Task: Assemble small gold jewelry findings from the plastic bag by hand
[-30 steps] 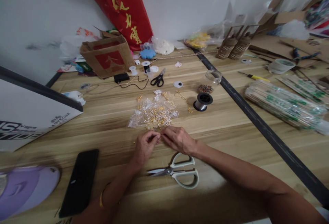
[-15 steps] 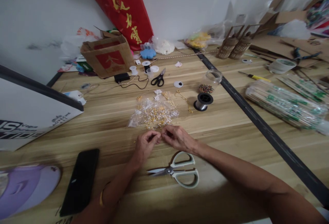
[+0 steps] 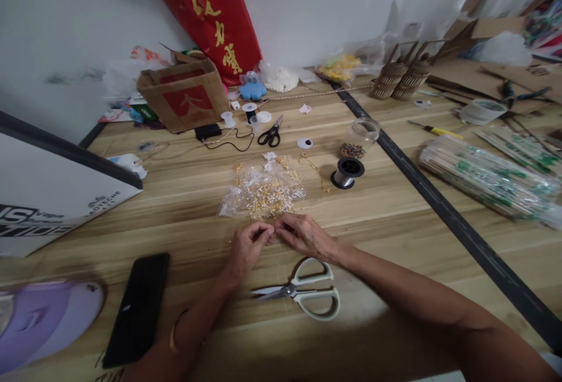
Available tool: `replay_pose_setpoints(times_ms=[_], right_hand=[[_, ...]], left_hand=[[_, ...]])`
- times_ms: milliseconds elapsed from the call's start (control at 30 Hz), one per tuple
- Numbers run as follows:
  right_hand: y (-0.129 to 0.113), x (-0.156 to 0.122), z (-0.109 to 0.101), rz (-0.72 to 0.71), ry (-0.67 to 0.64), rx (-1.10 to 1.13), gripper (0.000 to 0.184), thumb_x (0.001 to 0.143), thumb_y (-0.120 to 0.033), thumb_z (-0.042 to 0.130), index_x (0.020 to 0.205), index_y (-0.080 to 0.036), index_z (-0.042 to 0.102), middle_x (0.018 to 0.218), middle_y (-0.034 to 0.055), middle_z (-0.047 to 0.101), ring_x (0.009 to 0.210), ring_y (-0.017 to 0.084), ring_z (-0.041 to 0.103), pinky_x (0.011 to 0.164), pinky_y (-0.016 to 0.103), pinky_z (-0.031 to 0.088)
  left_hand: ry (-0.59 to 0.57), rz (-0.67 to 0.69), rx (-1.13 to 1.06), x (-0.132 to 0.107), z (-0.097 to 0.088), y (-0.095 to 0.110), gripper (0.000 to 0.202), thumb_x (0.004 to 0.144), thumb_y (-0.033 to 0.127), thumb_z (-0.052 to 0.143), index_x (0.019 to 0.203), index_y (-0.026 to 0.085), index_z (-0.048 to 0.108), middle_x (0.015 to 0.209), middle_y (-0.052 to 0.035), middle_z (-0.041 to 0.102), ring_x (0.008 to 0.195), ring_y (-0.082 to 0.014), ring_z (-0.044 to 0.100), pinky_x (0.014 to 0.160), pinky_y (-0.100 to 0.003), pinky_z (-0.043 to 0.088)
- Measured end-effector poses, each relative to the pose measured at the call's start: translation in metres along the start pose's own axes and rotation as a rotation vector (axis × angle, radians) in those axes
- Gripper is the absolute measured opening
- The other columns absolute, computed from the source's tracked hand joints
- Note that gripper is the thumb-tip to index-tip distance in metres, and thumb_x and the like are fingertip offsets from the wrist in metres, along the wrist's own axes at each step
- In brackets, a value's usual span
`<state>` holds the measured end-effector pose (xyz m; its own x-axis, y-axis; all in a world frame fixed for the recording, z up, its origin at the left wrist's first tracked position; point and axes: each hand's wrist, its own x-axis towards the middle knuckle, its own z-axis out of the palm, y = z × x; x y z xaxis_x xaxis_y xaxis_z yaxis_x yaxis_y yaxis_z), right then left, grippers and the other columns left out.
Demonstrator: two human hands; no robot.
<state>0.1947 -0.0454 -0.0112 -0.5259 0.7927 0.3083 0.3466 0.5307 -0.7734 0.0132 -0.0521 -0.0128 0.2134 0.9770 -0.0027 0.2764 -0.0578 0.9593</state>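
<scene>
My left hand [image 3: 248,247] and my right hand [image 3: 305,236] meet fingertip to fingertip at the near edge of a pile of small gold and silver jewellery findings [image 3: 270,192]. Both hands are closed in a pinch. Something tiny shows between them, too small to name. The findings lie loose on clear plastic bags. Below my hands, a pair of scissors [image 3: 302,288] with pale green handles lies on the wooden table, its blades slightly apart and pointing left. A short gold chain [image 3: 314,168] rests to the right of the pile.
A wire spool [image 3: 348,173] and a jar of beads [image 3: 357,139] stand right of the pile. Black scissors [image 3: 271,135] lie behind it. A phone [image 3: 138,309] and a white box [image 3: 57,195] are at left, bagged sticks [image 3: 487,180] at right. A paper bag [image 3: 184,95] stands behind.
</scene>
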Motion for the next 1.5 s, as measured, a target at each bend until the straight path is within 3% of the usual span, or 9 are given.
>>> replay_pose_setpoints(times_ms=[733,1133,1500], right_hand=[[0.005,0.0,-0.002,-0.078,-0.063,-0.139,0.012,0.093,-0.018,0.041,0.091,-0.016,0.053,0.078,0.0039,0.059,0.069,0.014,0.055,0.066,0.022,0.042],[0.002,0.005,-0.014,0.079,-0.162,0.129,0.008,0.089,-0.019,0.046,0.086,-0.016,0.054,0.066,-0.0036,0.049,0.056,0.008,0.039,0.055,0.019,0.031],[0.001,0.006,-0.01,0.201,-0.198,0.492,0.011,0.089,-0.025,0.048,0.086,-0.014,0.052,0.069,-0.0019,0.05,0.06,0.009,0.044,0.056,0.02,0.034]], left_hand=[[-0.111,-0.065,-0.049,0.003,-0.004,-0.003,0.018,0.077,0.028,0.061,0.07,0.012,0.064,0.059,-0.0013,0.063,0.056,-0.0118,0.06,0.058,-0.022,0.05],[-0.266,-0.156,-0.25,0.01,-0.011,-0.006,0.028,0.076,0.04,0.064,0.075,0.011,0.066,0.065,-0.0031,0.065,0.059,-0.0127,0.062,0.058,-0.024,0.053],[-0.141,-0.073,-0.226,0.006,-0.008,-0.001,0.017,0.072,0.025,0.068,0.081,0.013,0.062,0.069,-0.0018,0.066,0.06,-0.0114,0.062,0.058,-0.021,0.052]])
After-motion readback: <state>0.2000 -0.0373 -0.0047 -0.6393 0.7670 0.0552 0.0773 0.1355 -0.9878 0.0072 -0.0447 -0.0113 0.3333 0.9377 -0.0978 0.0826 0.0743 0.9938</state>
